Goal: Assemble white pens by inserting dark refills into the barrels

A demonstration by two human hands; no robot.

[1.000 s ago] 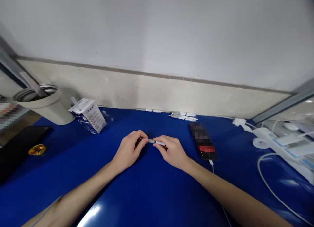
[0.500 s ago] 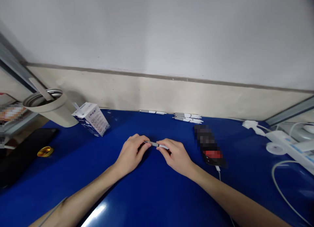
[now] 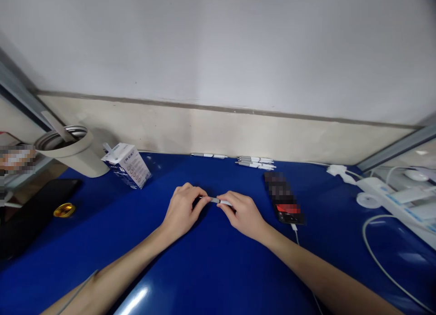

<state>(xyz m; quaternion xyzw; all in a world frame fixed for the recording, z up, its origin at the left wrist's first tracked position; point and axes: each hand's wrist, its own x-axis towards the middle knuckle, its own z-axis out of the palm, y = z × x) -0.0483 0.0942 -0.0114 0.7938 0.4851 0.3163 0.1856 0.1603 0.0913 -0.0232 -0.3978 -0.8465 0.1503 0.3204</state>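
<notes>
Right now, both hands work close together over the middle of the blue glossy tabletop (image 3: 211,269). Between them, a slim white-and-grey pen (image 3: 216,200) lies roughly level, its barrel crossing the small gap between the hands. The left hand (image 3: 181,209) is curled, its fingers (image 3: 200,201) closed around the pen's left end, though they hide that end from view. The right hand (image 3: 243,214) comes in from the other side, its fingers (image 3: 226,203) pinched onto the right part of the barrel. Neither hand is spread. Whether the pen touches the tabletop cannot be told from this view.

Farther back, along the foot of the cream-and-white wall (image 3: 218,124), a single pen (image 3: 208,155) lies apart from a small bunch of similar pens (image 3: 255,162). To the left of the hands stands a white printed carton (image 3: 127,165), tilted, just beside a beige cup with a metal rim (image 3: 73,154) holding a flat stick (image 3: 57,126). Nearer the left edge, a gold round lid (image 3: 64,210) sits by a flat black slab (image 3: 37,210).

To the right of the right hand lies a dark phone (image 3: 282,198), pixelated with a red patch, and a thin white cable (image 3: 295,233) runs from its lower end. Farther right sit a white power strip (image 3: 384,199) and a loop of white cord (image 3: 374,247).
</notes>
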